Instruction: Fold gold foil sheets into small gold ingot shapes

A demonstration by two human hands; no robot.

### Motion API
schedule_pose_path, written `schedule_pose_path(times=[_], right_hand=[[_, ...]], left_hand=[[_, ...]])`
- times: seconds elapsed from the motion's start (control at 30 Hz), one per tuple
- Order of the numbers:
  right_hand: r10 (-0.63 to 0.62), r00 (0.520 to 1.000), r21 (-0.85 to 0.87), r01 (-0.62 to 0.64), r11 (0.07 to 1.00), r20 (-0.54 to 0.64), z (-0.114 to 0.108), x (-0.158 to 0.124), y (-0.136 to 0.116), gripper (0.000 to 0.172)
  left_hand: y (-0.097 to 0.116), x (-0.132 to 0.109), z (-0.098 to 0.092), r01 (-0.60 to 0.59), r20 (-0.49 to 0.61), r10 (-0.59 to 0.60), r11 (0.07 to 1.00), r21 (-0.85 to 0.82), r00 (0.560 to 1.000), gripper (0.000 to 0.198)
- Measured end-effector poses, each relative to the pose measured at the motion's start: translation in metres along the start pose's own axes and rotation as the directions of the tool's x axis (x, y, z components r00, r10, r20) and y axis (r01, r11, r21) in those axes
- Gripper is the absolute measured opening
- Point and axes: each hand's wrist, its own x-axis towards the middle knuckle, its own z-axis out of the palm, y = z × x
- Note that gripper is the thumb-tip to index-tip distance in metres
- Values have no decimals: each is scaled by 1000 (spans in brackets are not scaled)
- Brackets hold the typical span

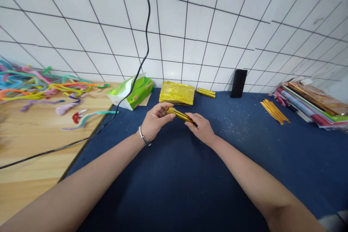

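Foil strip [180,114] | we're pinching its ends, left hand [154,120] nearly closed at ten o'clock, right hand [202,128] same at four | squeezing softly is probably best

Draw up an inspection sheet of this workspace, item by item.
Surface: blue cover, pale specks at right; wooden top at left.
Work items: held gold piece, gold stack, small gold piece, gold strips at right.
Clutter: fuzzy strands, green pack, black slab, books.
Grips: left grip and right grip hold opposite ends of the held gold piece.
Cables: black cable, passing in front of the green pack toward lower left.
Surroundings: white tiled wall behind.
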Motion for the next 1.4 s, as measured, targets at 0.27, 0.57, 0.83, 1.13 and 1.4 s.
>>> schedule_pose_path(times=[0.27,0.57,0.83,1.13,1.4], right_hand=[[-58,992,17,57,998,108,2,1,-1,31],[-50,980,-9,52,999,194,1,3,-4,28],[258,963,361,-267,894,75,1,5,4,24],[680,705,896,-412,164,200,-15,27,47,24],[768,617,890,-432,147,173,-4,72,93,26]], left_hand=[[6,-16,15,-129,271,77,975,180,959,33],[6,-15,14,-243,351,121,913,327,929,30],[-1,-15,16,-140,306,28,925,352,952,49],[-21,-5,14,110,180,-199,906,409,963,47],[-29,-4,9,113,217,-234,882,457,948,48]])
